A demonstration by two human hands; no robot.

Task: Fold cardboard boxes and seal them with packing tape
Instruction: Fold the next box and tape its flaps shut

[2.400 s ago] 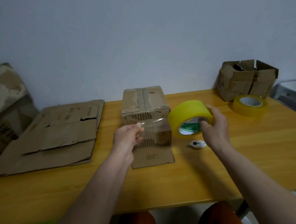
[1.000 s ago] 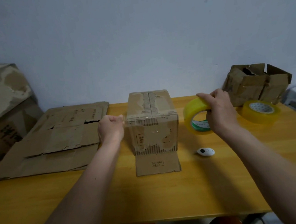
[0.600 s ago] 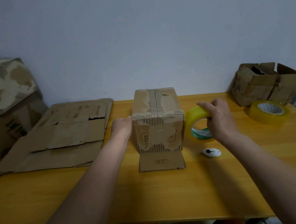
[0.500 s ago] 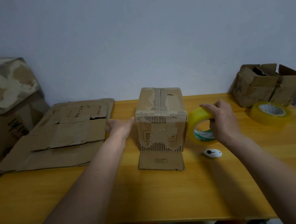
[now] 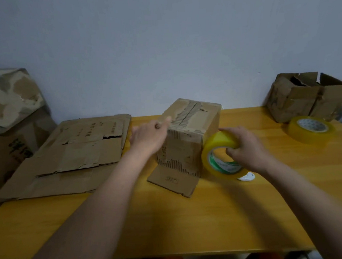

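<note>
At the far left, worn boxes point(image 5: 7, 112) are stacked beside the yellow surface point(image 5: 172, 220), and flattened cardboard point(image 5: 70, 154) lies on it. Next comes your left hand point(image 5: 148, 136), fingers curled, pressing against the upper left edge of the cardboard box point(image 5: 188, 136) at the centre. Whether it pinches the tape end there, you cannot tell from this view. The box has swung since half a second ago: one corner now points toward you, and its loose bottom flap point(image 5: 173, 178) lies out on the surface. Just right of the box, your right hand point(image 5: 246, 149) grips the yellow tape roll point(image 5: 220, 156), which has come in from a short way off to sit against the box's right corner. That suggests the strip is being wrapped round the side, so sealing is underway, not finished. A small white cutter point(image 5: 247, 177) peeks out under the roll. Further right rests a second tape roll point(image 5: 309, 128), then an open crumpled box point(image 5: 305, 95).
</note>
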